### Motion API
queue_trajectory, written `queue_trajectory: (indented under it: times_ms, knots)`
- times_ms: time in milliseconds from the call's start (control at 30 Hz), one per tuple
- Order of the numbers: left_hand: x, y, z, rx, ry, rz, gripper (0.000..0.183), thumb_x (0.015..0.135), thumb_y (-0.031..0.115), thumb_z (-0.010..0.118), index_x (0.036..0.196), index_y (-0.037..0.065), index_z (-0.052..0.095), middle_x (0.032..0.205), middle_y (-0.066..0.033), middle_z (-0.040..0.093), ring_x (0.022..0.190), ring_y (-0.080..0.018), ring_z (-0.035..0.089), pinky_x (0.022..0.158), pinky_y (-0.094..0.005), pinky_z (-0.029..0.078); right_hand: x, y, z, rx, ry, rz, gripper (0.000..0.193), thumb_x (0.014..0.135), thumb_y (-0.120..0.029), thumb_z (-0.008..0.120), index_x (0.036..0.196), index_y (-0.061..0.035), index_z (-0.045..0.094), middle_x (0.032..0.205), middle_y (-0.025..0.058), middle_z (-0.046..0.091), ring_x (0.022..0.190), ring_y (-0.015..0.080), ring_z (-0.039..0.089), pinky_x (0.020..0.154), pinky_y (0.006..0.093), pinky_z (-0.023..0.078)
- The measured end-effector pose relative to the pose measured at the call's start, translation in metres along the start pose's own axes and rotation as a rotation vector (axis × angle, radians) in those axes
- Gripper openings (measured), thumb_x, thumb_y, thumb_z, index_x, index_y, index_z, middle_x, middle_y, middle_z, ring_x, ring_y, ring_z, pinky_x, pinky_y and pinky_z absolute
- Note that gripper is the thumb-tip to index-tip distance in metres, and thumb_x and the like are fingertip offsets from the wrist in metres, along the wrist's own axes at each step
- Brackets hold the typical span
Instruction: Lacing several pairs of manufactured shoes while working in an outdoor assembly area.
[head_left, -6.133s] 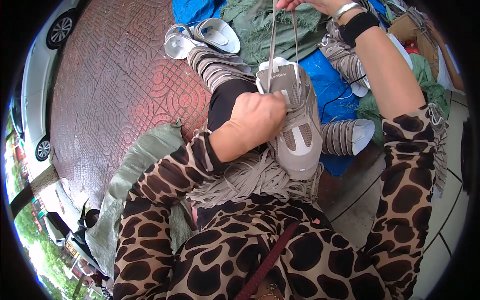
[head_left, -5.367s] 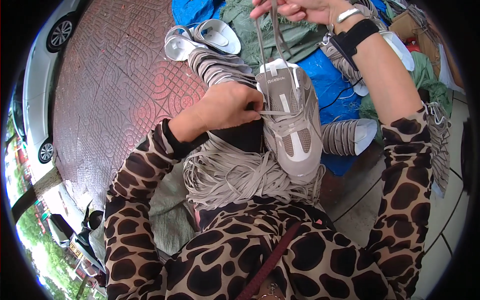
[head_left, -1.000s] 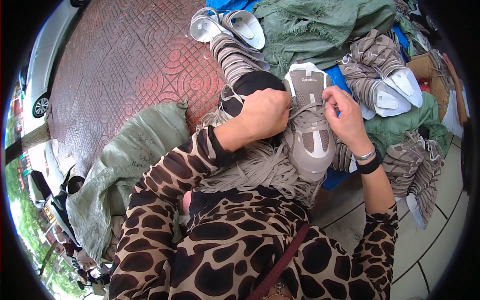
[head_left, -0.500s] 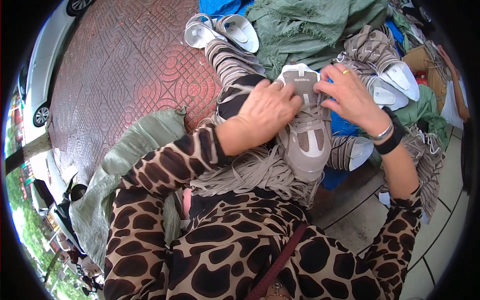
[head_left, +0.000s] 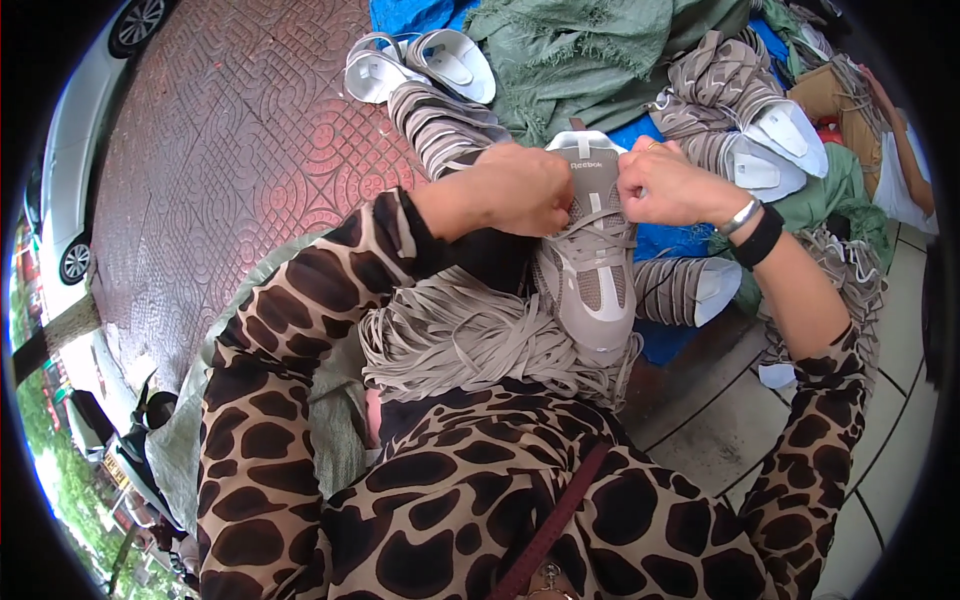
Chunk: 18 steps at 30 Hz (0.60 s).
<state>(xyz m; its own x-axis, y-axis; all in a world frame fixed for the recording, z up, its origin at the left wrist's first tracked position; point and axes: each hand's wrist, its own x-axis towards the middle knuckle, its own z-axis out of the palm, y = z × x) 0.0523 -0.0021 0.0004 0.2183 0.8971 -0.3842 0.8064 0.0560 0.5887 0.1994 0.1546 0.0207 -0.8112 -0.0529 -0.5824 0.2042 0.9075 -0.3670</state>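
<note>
A taupe sneaker (head_left: 592,326) with pale overlays sits upright in front of me, toe toward me. Grey-beige shoelace (head_left: 600,222) crosses over its tongue (head_left: 594,183). My left hand (head_left: 525,190) is closed at the left side of the lacing, thumb and fingers curled in. My right hand (head_left: 668,185) is closed in a pinch at the right side, level with the left. The lace crossing runs out toward both hands; the ends inside the fingers are hidden. A heap of loose laces (head_left: 450,335) lies on my lap, left of the toe.
Stacked shoe uppers (head_left: 435,120) lie beyond my left hand; more uppers with white insoles (head_left: 765,160) are at the right. A green woven sack (head_left: 570,60) and blue sheeting (head_left: 660,240) lie around. A person's arm (head_left: 890,110) shows far right; a car (head_left: 75,180) stands left.
Both hands have curled from loosely spread fingers into tight grips at the shoe's sides. The lace end trailing from my left hand is no longer visible. The view has shifted slightly.
</note>
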Motion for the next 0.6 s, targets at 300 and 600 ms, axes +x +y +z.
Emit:
queue_trajectory:
  times_ms: [300, 600]
  knots:
    - [0.030, -0.008, -0.037, -0.594, 0.535, -0.178, 0.018, 0.075, 0.018, 0.062, 0.080, 0.000, 0.065, 0.064, -0.0025, 0.060, 0.059, -0.0096, 0.054, 0.055, -0.0275, 0.045, 0.052, 0.037, -0.047, 0.982, 0.714, 0.088, 0.011, 0.089, -0.016, 0.053, 0.084, -0.0071, 0.057, 0.081, -0.0024, 0.055, 0.065, 0.0057, 0.046, 0.059, 0.0225, 0.040]
    - [0.067, -0.051, -0.093, -0.687, 0.808, 0.135, 0.038, 0.085, 0.022, 0.058, 0.113, -0.003, 0.052, 0.078, -0.0073, 0.062, 0.066, -0.0144, 0.057, 0.061, -0.0270, 0.047, 0.094, 0.056, -0.075, 1.521, 0.424, -0.040, 0.014, 0.092, -0.016, 0.046, 0.082, -0.0076, 0.051, 0.065, -0.0032, 0.044, 0.050, 0.0055, 0.036, 0.049, 0.0244, 0.035]
